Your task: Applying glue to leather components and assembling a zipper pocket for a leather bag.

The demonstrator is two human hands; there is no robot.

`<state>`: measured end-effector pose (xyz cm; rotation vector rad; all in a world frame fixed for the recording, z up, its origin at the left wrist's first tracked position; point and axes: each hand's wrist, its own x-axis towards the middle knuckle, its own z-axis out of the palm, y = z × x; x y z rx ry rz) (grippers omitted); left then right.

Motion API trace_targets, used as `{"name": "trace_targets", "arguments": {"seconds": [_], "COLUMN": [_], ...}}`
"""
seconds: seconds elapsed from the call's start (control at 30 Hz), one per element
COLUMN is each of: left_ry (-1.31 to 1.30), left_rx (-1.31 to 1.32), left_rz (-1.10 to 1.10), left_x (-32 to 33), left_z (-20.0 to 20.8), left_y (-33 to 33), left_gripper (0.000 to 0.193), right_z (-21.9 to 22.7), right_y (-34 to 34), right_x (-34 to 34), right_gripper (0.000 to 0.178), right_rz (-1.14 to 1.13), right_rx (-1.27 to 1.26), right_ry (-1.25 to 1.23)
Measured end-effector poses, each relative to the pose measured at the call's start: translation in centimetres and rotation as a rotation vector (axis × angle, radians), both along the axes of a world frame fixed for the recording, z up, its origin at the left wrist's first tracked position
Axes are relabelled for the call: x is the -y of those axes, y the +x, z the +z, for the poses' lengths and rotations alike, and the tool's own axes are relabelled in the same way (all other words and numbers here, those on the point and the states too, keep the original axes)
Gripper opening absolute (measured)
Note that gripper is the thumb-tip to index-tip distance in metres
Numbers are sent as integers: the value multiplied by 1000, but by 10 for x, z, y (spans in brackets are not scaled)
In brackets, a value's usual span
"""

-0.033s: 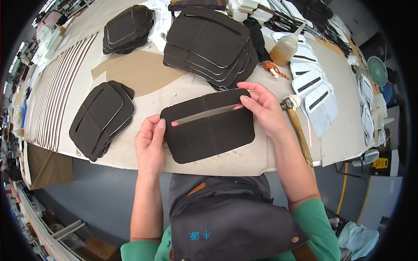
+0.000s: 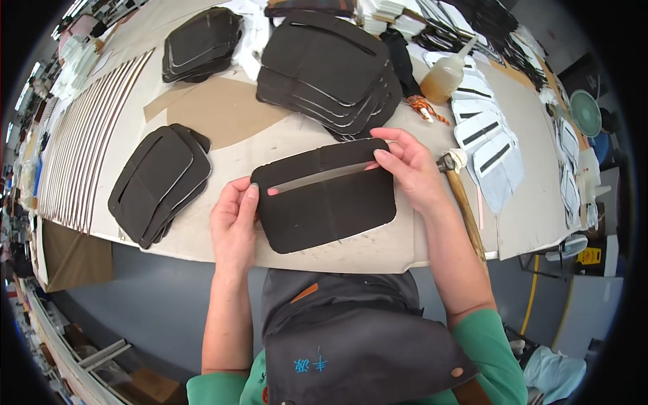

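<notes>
Between my two hands, above the near edge of the table, is a black fabric panel point(image 2: 331, 214) with rounded corners and a long slot cut across its upper part. My left hand point(image 2: 233, 221) pinches its left edge, thumb on the front face. At the upper right corner my right hand point(image 2: 409, 170) grips it between thumb and fingers. Fingertips of both hands show through the slot; the other fingers are hidden behind the panel. Beyond it lies a large stack of black panels point(image 2: 317, 61). A smaller stack of similar slotted panels point(image 2: 152, 172) rests to the left.
A hammer point(image 2: 466, 209) lies right of my right hand. Past it are pale pieces with black strips point(image 2: 496, 155). A squeeze bottle of amber liquid point(image 2: 442, 79) stands farther back. Another black stack point(image 2: 201, 44), brown board point(image 2: 219, 111) and striped strips point(image 2: 94, 142) occupy the far left.
</notes>
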<state>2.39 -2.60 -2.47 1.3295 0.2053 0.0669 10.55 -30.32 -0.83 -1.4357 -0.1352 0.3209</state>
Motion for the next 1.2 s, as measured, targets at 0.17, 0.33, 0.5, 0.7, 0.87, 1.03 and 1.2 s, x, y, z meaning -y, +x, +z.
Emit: {"name": "trace_targets", "arguments": {"seconds": [0.17,0.33,0.5,0.7,0.87,1.03,1.2], "left_ry": [-68,-42,106,100,1011,1101,979], "left_rx": [27,50,143,212,65,380,621], "left_rz": [-36,18,80,418,840,619,-195], "left_x": [3,-7,-12,-114,-241,-138,6], "left_z": [4,-5,-3,47,31,36,22], "left_y": [4,1,8,9,-25,-8,-14], "left_gripper": [20,14,13,13,40,36,17], "right_z": [0,-8,-4,-9,-7,-10,5], "right_y": [5,9,0,0,4,-5,3], "right_x": [6,-3,-5,3,-10,3,21], "right_gripper": [37,38,38,31,29,25,34], "right_rz": [-46,-56,-10,-12,59,-48,-41], "right_rx": [34,79,114,20,50,6,438], "right_ry": [-117,-174,-112,-244,-236,-326,-707]}}
